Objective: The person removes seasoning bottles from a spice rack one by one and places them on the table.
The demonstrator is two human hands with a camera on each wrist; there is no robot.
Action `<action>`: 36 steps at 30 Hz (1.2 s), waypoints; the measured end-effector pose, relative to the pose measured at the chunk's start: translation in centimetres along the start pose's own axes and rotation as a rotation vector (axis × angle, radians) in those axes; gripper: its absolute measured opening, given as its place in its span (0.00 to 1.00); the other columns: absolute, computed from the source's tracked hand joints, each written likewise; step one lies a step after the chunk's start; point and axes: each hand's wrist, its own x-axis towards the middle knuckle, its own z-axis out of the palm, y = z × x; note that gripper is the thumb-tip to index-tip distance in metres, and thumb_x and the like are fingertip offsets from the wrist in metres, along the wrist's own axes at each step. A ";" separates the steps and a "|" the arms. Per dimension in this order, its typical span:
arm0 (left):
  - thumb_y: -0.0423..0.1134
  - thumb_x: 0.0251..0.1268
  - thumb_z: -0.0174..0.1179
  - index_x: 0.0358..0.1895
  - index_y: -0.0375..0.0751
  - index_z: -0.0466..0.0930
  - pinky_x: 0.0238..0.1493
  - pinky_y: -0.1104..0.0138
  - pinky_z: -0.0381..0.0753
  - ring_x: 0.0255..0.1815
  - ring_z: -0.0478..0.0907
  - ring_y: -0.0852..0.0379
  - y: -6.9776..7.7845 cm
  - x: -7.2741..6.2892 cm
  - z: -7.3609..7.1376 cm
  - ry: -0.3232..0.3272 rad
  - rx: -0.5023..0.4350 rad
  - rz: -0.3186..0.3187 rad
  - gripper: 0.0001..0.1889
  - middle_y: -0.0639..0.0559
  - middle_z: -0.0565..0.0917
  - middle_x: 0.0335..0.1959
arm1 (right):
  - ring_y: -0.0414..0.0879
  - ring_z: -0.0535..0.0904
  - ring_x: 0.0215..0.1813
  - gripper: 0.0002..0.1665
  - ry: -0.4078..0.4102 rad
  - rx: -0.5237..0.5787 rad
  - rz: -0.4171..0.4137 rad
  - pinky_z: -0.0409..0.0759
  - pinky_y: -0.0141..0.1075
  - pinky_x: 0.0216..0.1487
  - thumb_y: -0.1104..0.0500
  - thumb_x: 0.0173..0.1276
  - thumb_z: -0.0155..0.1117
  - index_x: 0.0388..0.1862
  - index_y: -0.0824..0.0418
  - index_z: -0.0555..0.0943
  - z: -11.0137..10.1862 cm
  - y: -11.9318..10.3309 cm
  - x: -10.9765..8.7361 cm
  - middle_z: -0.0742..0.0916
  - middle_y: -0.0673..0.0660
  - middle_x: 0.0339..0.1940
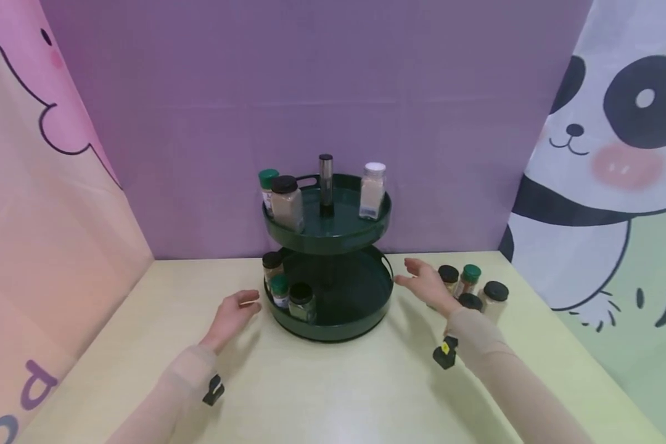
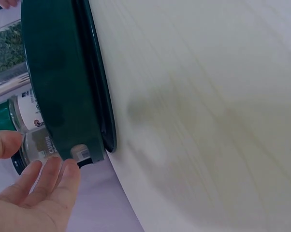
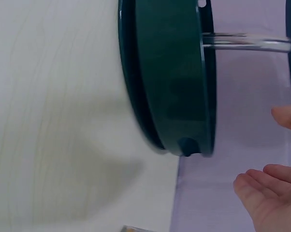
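Note:
A dark green two-tier round rack stands on the table, its lower tray (image 1: 344,332) below and upper tray (image 1: 330,244) above, joined by a metal post (image 1: 325,185). My left hand (image 1: 234,316) is just left of the lower tray, fingers loosely extended and holding nothing. In the left wrist view its fingertips (image 2: 70,169) lie close to the tray's handle slot; whether they touch cannot be told. My right hand (image 1: 427,288) hovers empty on the other side, apart from the rack, thumb and fingers spread. The lower tray bears a green-capped jar (image 1: 280,291) and black-capped jars (image 1: 302,302) at its left.
On the upper tray are a black-capped jar (image 1: 287,205), a green-capped jar (image 1: 267,185) and a white-capped jar (image 1: 373,191). Several more spice jars (image 1: 494,299) stand on the table at right, partly behind my right wrist. A purple backdrop (image 1: 200,154) rises behind the table.

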 end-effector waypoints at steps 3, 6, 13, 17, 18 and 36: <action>0.33 0.64 0.51 0.59 0.26 0.67 0.58 0.53 0.74 0.57 0.73 0.38 0.1 -0.3 0.2 -0.008 -0.007 0.001 0.21 0.31 0.72 0.58 | 0.63 0.60 0.68 0.41 -0.016 0.018 0.021 0.64 0.52 0.66 0.53 0.64 0.58 0.69 0.71 0.56 0.7 0.6 0.6 0.64 0.71 0.68; 0.34 0.63 0.51 0.59 0.27 0.68 0.57 0.53 0.74 0.57 0.73 0.39 0.0 -0.5 0.2 -0.014 -0.013 -0.002 0.22 0.32 0.72 0.59 | 0.63 0.60 0.69 0.41 -0.023 0.036 0.040 0.63 0.51 0.67 0.54 0.64 0.58 0.69 0.71 0.55 1.6 1.2 1.2 0.63 0.71 0.68; 0.34 0.63 0.52 0.58 0.26 0.69 0.57 0.53 0.74 0.55 0.74 0.39 -0.2 -0.7 0.2 -0.015 -0.012 0.016 0.21 0.32 0.73 0.57 | 0.64 0.59 0.68 0.42 -0.011 0.083 0.104 0.62 0.51 0.68 0.56 0.62 0.60 0.68 0.74 0.55 3.5 2.1 2.1 0.63 0.73 0.68; 0.34 0.63 0.52 0.58 0.27 0.69 0.56 0.53 0.75 0.55 0.74 0.39 -0.1 -0.7 0.3 -0.024 -0.010 0.028 0.21 0.33 0.74 0.57 | 0.65 0.61 0.67 0.42 -0.007 0.101 0.128 0.61 0.52 0.68 0.57 0.60 0.61 0.67 0.75 0.56 4.2 2.3 2.3 0.65 0.73 0.66; 0.34 0.63 0.52 0.58 0.27 0.69 0.56 0.53 0.75 0.55 0.74 0.39 -0.1 -0.7 0.3 -0.025 -0.012 0.027 0.21 0.33 0.74 0.57 | 0.65 0.61 0.67 0.42 -0.008 0.106 0.123 0.61 0.52 0.68 0.57 0.60 0.61 0.67 0.75 0.56 4.3 2.3 2.3 0.65 0.74 0.66; 0.33 0.64 0.51 0.59 0.27 0.68 0.57 0.53 0.74 0.55 0.74 0.40 0.4 -0.5 -0.3 -0.020 -0.006 0.027 0.21 0.33 0.75 0.56 | 0.64 0.63 0.66 0.44 0.010 0.199 0.113 0.63 0.49 0.68 0.68 0.54 0.59 0.68 0.77 0.52 5.8 2.6 3.0 0.67 0.76 0.64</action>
